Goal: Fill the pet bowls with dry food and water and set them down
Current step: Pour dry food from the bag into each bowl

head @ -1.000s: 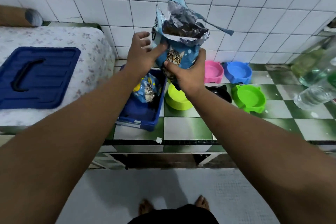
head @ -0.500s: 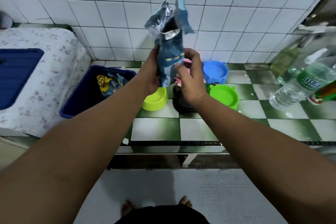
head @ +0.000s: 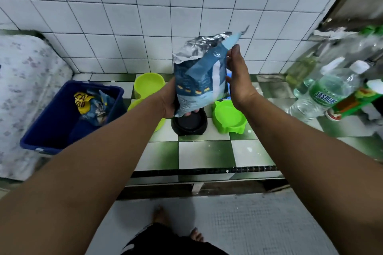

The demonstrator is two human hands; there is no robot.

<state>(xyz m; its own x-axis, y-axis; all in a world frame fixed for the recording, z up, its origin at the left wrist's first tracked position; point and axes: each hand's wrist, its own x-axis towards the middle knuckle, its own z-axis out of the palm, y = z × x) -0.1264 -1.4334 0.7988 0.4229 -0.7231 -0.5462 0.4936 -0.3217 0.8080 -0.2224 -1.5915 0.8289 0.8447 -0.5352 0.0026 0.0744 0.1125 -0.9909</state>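
Standing at the checkered counter (head: pixel 205 153), we see the blue bin (head: pixel 62 122) at its left. The cat food bag (head: pixel 199 80) hangs above the black bowl (head: pixel 189 124), long axis near upright, torn foil mouth on top, leaning slightly right. Our left hand (head: pixel 165 99) grips its base; our right hand (head: pixel 238 80) lies straight-fingered against its right side.

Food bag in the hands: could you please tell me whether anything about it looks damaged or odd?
The food bag is torn open raggedly at its top, silver lining crumpled, a loose blue strip sticking up beside the right hand. The left hand grips its lower part above the black bowl.
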